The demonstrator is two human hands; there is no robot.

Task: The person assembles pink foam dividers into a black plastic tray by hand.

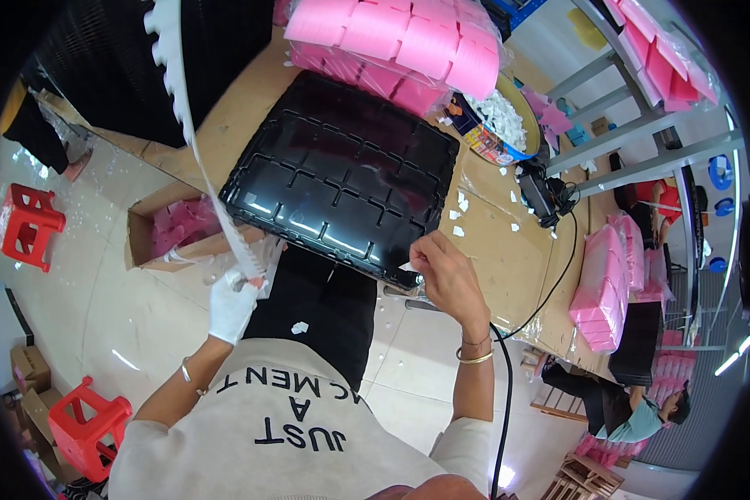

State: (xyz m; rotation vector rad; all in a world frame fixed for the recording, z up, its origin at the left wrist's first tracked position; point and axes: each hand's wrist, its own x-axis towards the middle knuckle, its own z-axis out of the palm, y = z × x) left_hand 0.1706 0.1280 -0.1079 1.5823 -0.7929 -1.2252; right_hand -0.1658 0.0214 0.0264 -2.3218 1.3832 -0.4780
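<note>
My left hand (232, 310), in a white glove, is closed around the lower end of a long white strip (193, 137) with a notched edge. The strip rises past the left side of a black plastic tray (335, 171). That tray is shiny, with ridged rows, and lies tilted on the table. At its near right corner is my bare right hand (448, 279), thumb and fingers pinched together. A small white piece (407, 267) shows at those fingertips, against the tray's edge.
Pink foam packs (400, 42) stand behind the tray. Right of them is a round tub (502, 125) of white scraps. A black power adapter (538, 196) trails a cable over the cardboard-covered table (496, 250). Stacked black trays (150, 67) rise at left; a cardboard box (146, 242) sits below.
</note>
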